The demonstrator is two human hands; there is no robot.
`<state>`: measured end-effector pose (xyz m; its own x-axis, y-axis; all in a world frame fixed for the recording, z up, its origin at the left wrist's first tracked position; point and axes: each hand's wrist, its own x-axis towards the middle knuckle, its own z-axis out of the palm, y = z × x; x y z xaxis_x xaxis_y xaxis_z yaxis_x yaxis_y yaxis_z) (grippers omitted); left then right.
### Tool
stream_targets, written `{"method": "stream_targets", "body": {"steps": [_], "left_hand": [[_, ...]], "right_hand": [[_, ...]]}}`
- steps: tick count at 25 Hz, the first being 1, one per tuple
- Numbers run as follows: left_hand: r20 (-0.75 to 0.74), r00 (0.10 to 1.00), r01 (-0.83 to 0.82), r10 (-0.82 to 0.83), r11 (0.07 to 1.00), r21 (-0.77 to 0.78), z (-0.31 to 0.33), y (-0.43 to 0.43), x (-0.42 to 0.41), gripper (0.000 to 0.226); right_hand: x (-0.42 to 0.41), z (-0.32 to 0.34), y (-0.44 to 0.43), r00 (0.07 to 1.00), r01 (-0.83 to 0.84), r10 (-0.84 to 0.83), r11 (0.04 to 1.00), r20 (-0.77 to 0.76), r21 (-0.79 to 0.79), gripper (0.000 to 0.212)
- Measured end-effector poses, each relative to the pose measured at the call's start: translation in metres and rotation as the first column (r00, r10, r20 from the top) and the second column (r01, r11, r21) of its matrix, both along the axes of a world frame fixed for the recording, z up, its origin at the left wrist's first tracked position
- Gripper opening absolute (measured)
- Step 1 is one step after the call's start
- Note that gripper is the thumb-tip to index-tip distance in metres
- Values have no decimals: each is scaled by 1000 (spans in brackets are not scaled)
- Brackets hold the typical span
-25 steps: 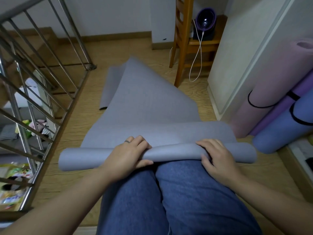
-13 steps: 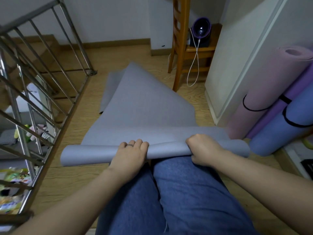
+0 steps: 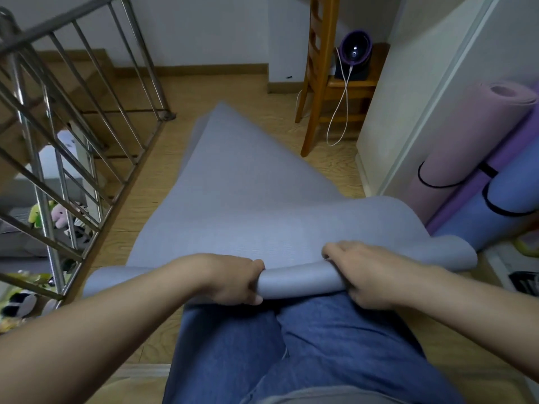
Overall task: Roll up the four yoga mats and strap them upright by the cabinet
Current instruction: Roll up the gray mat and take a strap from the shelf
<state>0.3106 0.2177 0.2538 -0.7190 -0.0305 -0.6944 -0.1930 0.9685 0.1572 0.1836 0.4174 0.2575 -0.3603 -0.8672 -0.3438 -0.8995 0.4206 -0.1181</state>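
Left hand [image 3: 233, 279] and right hand [image 3: 360, 272], fingers curled, grip the rolled end of the grey mat [image 3: 250, 199] between them, above the knees.

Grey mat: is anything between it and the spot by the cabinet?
Nothing visible. The left hand and right hand grip the grey mat, whose right end lies beside the three rolled mats leaning on the cabinet.

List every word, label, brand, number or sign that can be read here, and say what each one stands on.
No text can be read anywhere in this view.
grey mat, pink mat, blue mat: plain, no print visible.
purple device: only a lit spot, no lettering visible.
colourful clutter at lower left: any print is too blurred to read.
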Motion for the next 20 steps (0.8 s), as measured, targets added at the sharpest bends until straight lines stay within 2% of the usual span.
{"method": "stream_targets", "body": {"steps": [3,7,8,10,12,15,16,17,19,20], "left_hand": [[68,997,-21,19,999,29,1,-4,-2,39],[3,999,-47,47,999,-5,-3,-6,5,48],[-72,995,-67,63,997,-45,-8,-3,10,52],[-407,914,-96,-4,969,-226,-25,8,20,60],[-518,850,-92,-96,941,-325,-40,18,26,70],[-568,807,-58,-161,936,-347,-47,9,15,62],[-556,814,-34,-165,943,-330,-42,4,8,60],[-527,832,6,-175,952,-307,-41,-2,3,61],[-382,920,49,-93,991,-124,-38,-9,-7,60],[-286,957,48,-57,998,-39,-35,-11,-14,58]], "right_hand": [[5,-18,10,996,-90,86,981,-26,-172,40],[-22,-30,6,986,-159,165,970,17,-182,59],[-27,-32,1,987,-147,157,974,42,-174,58],[-34,-37,-11,981,-100,121,985,151,-141,48],[-44,-41,-24,967,-36,61,994,249,-102,45],[-52,-43,-32,951,37,-14,997,308,-72,52],[-50,-45,-29,967,34,2,990,254,-137,52],[-42,-47,-23,989,-12,48,966,137,-257,52],[-20,-58,-10,987,-145,102,894,-121,-424,54],[-12,-63,-7,979,-165,89,872,-183,-461,58]]}}
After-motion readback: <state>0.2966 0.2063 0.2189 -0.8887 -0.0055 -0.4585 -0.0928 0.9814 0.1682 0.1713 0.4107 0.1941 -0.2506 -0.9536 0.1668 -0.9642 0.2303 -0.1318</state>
